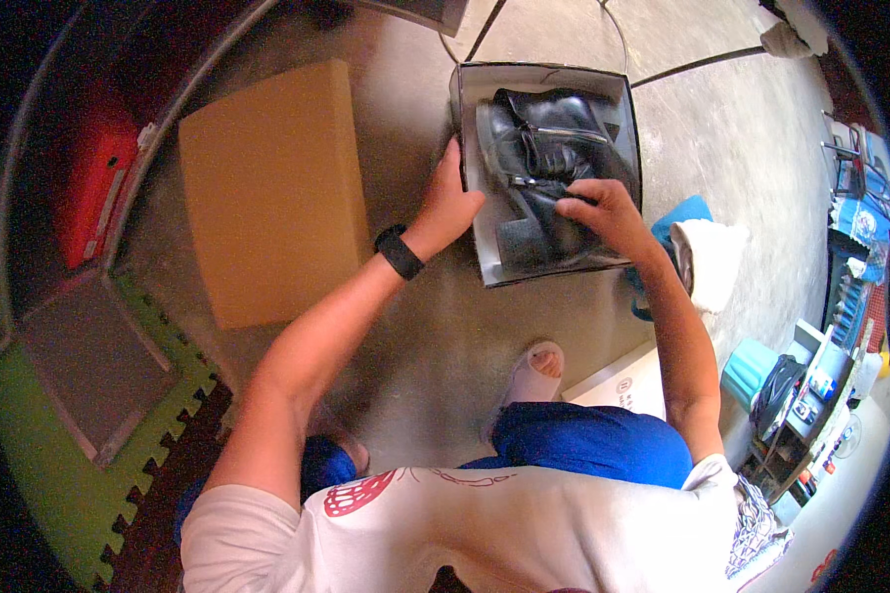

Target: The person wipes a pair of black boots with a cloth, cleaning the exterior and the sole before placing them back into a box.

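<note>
An open shoe box (544, 69) with a pale inside and a dark edge stands over the grey floor (732, 128), in front of the person, and shiny black footwear (564, 117) with straps and a zip lies in it, filling most of the space. The left hand (451, 203) clasps the box's left wall, its fingers along the outside and its thumb by the rim. The right hand (611, 215) reaches over the near right part of the box, thumb and fingers bent in on the footwear; I cannot tell whether they pinch a strap. To the left lies a brown cardboard box (272, 198), its plain face upward, its contents hidden. White cloth (714, 262) lies just right of the shoe box, and a turquoise bin (748, 371) stands further right.
</note>
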Demonstrator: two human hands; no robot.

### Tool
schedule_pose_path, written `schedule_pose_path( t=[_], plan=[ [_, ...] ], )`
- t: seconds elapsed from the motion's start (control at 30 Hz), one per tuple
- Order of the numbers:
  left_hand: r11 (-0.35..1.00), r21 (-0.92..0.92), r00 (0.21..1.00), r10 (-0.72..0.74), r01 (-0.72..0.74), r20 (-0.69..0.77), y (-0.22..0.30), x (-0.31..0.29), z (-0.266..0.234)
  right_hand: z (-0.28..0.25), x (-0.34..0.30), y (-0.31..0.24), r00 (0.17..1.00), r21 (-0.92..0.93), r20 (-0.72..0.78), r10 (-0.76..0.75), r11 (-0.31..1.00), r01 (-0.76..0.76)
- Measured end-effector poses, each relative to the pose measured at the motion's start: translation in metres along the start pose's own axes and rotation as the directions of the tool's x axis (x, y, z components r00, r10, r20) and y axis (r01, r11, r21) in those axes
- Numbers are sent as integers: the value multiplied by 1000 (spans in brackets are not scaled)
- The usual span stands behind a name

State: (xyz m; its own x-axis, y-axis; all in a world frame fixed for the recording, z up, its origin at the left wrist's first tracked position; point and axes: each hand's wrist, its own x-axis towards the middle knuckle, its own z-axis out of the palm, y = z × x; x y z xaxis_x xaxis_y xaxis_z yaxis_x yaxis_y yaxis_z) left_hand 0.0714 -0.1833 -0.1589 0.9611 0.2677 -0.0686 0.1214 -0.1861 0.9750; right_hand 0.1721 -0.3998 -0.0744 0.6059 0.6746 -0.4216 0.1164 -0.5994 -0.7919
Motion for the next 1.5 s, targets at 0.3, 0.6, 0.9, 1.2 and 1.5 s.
schedule_pose_path(
  t=[0.3,0.6,0.9,1.2,1.5],
  plan=[
    [981,140,989,140,-132,-47,-11,4,8,-27,-31,-5,941,700,-242,238,714,-1],
    [967,245,997,-69,73,-26,-8,33,2,-84,-84,14,763,645,-625,163,659,387],
    [999,25,999,32,-31,-14,67,31,-83,-19,-87,-15,978,500,185,-97,866,-9],
    [872,440,765,-132,-212,630,149,-99,-97,109,-86,-105,777,513,607,-167,829,-223],
    [765,515,588,-634,386,502,77,-175,-93,228,-102,-73,718,684,687,-115,435,-585]
  ],
)
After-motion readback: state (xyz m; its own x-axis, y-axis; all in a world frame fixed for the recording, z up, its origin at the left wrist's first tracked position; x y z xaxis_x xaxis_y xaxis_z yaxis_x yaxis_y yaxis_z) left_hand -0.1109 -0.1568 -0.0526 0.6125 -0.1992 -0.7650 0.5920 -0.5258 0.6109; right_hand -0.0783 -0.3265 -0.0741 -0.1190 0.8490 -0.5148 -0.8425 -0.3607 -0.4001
